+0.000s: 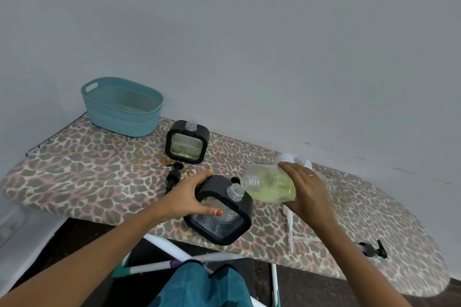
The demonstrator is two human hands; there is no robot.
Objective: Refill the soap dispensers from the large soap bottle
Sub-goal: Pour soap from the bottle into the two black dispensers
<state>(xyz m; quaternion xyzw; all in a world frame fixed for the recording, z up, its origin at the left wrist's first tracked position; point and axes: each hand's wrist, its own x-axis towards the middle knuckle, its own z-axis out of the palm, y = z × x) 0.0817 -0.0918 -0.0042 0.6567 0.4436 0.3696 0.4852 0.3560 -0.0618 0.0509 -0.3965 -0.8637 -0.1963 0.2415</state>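
Second dispenser [185, 143], beyond the fingers: uncapped, part-filled. Near dispenser [219, 217]: seemingly empty, left hand [189, 197] curled round it. Soap bottle [270, 185]: gripped by right hand [306, 189], tipped beside its neck; pour apparently pending.

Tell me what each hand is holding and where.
The left hand grips the tilted black soap dispenser by its upper left corner. The right hand holds the large soap bottle round its base end.
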